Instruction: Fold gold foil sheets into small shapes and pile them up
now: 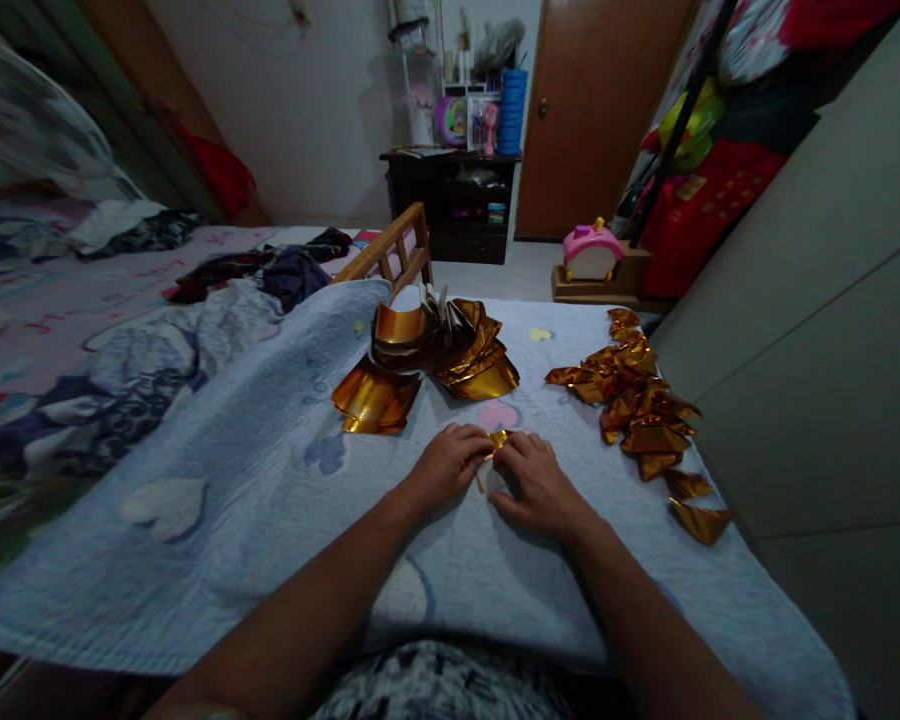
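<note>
My left hand (450, 462) and my right hand (534, 478) meet on a pale blue blanket (270, 500), fingers curled and pinched together on one small piece of gold foil paper (498, 439). Most of that piece is hidden under my fingers. Just beyond my hands lies a stack of flat gold foil sheets (427, 358). To the right, a line of folded gold foil pieces (637, 405) runs toward the blanket's right edge.
A wooden bed frame end (394, 250) rises behind the stack. Rumpled bedding and clothes (120, 330) cover the left. A grey wardrobe wall (817, 330) stands close on the right. A dark cabinet (457, 205), a brown door (592, 110) and a pink toy (591, 250) are farther back.
</note>
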Tool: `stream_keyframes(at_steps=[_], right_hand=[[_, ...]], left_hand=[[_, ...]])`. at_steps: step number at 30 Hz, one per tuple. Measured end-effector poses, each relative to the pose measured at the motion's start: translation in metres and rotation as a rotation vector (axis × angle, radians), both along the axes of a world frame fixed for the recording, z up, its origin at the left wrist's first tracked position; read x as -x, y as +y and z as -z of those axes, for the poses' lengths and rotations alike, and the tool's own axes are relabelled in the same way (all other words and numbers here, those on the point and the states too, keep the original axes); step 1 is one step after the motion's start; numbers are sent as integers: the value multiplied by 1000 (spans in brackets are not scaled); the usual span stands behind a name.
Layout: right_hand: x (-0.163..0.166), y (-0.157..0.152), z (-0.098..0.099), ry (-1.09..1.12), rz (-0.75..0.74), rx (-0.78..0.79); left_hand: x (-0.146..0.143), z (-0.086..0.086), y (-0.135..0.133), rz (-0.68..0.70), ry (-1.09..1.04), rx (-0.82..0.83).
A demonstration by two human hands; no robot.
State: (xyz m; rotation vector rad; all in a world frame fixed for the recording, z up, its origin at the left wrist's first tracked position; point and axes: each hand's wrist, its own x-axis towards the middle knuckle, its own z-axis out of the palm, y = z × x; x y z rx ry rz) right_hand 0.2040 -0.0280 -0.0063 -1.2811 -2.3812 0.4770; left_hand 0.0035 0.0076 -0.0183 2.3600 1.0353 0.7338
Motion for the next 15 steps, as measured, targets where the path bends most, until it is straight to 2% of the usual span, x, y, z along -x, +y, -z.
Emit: stream_keyframes(at_steps=[7,15], right_hand=[[0,4,8,10,-34,-45],[-3,-3,1,-27,-38,-26]], left_hand=[[2,-1,1,17,2,-13],[2,-2,2,26,0,-11]])
